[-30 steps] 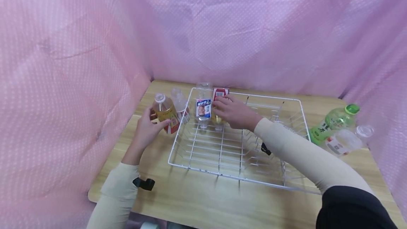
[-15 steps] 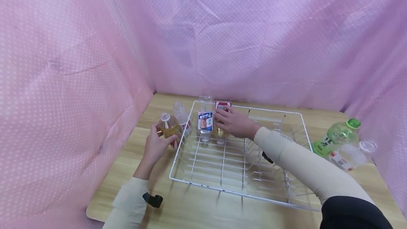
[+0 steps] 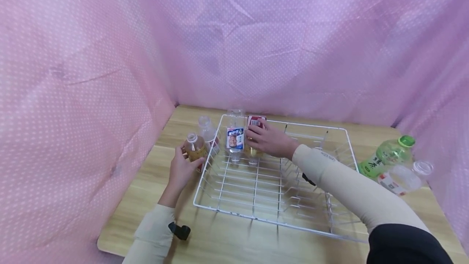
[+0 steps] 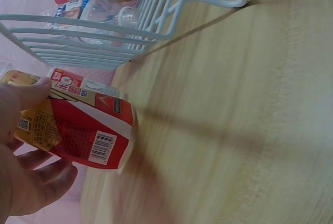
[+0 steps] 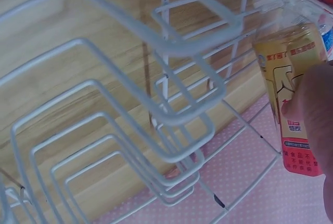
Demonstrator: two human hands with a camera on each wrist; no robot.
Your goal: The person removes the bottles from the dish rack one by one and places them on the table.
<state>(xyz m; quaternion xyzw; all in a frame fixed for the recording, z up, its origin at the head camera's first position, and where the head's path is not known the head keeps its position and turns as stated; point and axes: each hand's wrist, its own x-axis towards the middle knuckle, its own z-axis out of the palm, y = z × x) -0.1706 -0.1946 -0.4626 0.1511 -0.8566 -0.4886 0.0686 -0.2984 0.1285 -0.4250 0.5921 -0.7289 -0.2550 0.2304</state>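
Note:
My left hand (image 3: 180, 172) grips a bottle with a yellow and red label (image 4: 86, 122) by its side, just left of the white wire rack. The bottle stands nearly upright, its base at or close to the tabletop. My right hand (image 3: 272, 139) holds a similar yellow and red labelled bottle (image 5: 283, 81), neck down, inside the rack's back left part. Beside that one, a clear bottle with a blue and white label (image 3: 235, 137) also sits neck down in the rack. Fingers cover part of both held bottles.
The white wire rack (image 3: 253, 218) fills the table's middle, with upright wire dividers on its right. Another clear bottle (image 3: 206, 127) stands behind the left-held one. Right of the rack lean a green bottle (image 3: 390, 153) and a clear bottle (image 3: 401, 179). Pink sheeting (image 3: 278, 52) surrounds the table.
My left hand has lowered its bottle and shifted it slightly right, and the bottle now stands more upright. The right hand stays on its bottle. The head view has tilted upward.

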